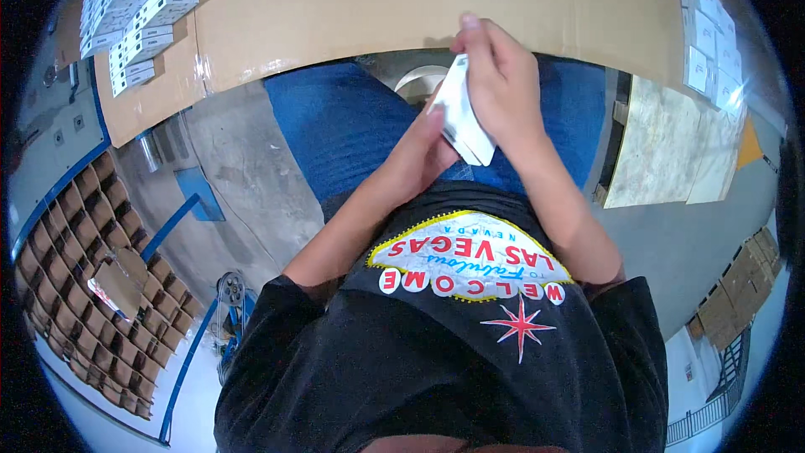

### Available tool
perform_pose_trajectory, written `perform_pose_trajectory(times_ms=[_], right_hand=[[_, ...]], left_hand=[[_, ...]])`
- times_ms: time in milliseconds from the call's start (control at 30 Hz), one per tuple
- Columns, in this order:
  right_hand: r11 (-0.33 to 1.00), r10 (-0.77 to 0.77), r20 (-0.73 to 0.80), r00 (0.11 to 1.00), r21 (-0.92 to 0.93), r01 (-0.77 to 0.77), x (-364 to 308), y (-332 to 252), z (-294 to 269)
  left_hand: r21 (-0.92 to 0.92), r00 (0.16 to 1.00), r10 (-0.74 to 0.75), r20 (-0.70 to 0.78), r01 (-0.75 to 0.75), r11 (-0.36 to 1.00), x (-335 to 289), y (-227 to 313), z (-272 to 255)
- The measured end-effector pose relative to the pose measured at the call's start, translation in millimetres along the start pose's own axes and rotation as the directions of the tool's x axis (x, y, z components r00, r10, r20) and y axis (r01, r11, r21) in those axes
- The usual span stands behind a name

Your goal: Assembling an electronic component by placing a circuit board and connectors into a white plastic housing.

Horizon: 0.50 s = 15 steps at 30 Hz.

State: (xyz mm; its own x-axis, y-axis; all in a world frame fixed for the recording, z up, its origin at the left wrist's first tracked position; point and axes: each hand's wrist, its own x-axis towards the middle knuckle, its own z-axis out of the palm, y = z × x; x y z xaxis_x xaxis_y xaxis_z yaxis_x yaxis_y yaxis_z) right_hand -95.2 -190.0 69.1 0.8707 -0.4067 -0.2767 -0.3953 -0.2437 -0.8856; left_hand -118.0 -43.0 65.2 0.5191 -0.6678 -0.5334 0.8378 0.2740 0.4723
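A small white box (459,109) is held tilted between my two hands, above my lap and just short of the table's near edge. My left hand (419,151) grips its lower left side, with the thumb lying along the box. From the right and above, my right hand (503,75) is closed round the upper part, its thumb pointing up and away. Most of the right fingers are hidden behind the hand and the box.
A cardboard-covered table (335,8) spans the far side. Stacks of small white boxes (147,13) stand at its left, and more white boxes (711,38) at its right. A cardboard-divided crate (101,285) is at the lower left, and pale boards (662,143) lie to the right.
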Motion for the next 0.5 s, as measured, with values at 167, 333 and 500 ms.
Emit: perform_pose_trajectory(times_ms=[167, 333, 500], right_hand=[[0.965, 0.034, 0.11, 0.993, -0.263, -0.004, 11, 11, 0], [0.976, 0.113, 0.145, 0.983, -0.202, -0.083, 10, 12, 0], [0.961, -0.002, 0.03, 1.0, -0.275, 0.01, 8, 4, -4]], left_hand=[[0.1, 0.982, -0.175, -0.075, 0.182, 0.978, 13, 5, 3], [0.149, 0.989, -0.124, -0.081, 0.135, 0.98, 19, -3, -5], [0.059, 0.974, -0.105, -0.199, 0.119, 0.991, 20, -3, -4]])
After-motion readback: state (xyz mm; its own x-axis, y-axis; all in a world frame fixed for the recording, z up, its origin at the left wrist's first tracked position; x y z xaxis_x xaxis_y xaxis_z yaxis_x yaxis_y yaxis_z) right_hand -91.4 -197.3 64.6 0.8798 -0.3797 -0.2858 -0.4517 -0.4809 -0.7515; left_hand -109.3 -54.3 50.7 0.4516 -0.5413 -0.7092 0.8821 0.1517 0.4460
